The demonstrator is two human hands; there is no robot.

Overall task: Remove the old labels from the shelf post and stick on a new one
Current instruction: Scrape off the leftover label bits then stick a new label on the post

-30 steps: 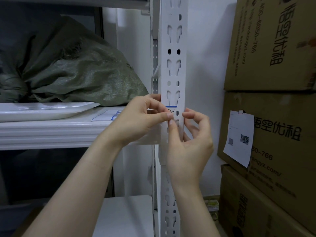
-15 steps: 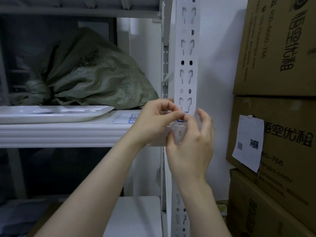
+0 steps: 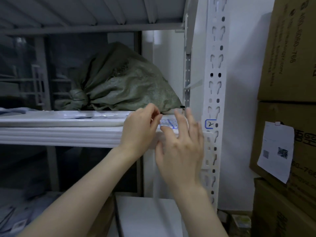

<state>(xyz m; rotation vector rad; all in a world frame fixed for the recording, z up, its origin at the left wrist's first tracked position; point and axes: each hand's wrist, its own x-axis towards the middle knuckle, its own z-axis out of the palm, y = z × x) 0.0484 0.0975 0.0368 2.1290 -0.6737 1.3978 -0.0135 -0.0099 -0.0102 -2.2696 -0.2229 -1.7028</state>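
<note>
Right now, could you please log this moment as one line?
label: on post | left hand: off post | right hand: open, off post

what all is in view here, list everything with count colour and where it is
shelf post: one, white, slotted, upright right of centre
label: one, white with blue border, handwritten mark, on the post
sack: one, green woven, on the shelf
shelf: one, white, running left from the post
tray: one, white, on the shelf beside the sack
label sheet: one, blue-lined, on the shelf behind the hands
cardboard boxes: stacked, brown, far right
paper slip: one, white, on a box
left hand: fingers curled
right hand: open, blurred
</note>
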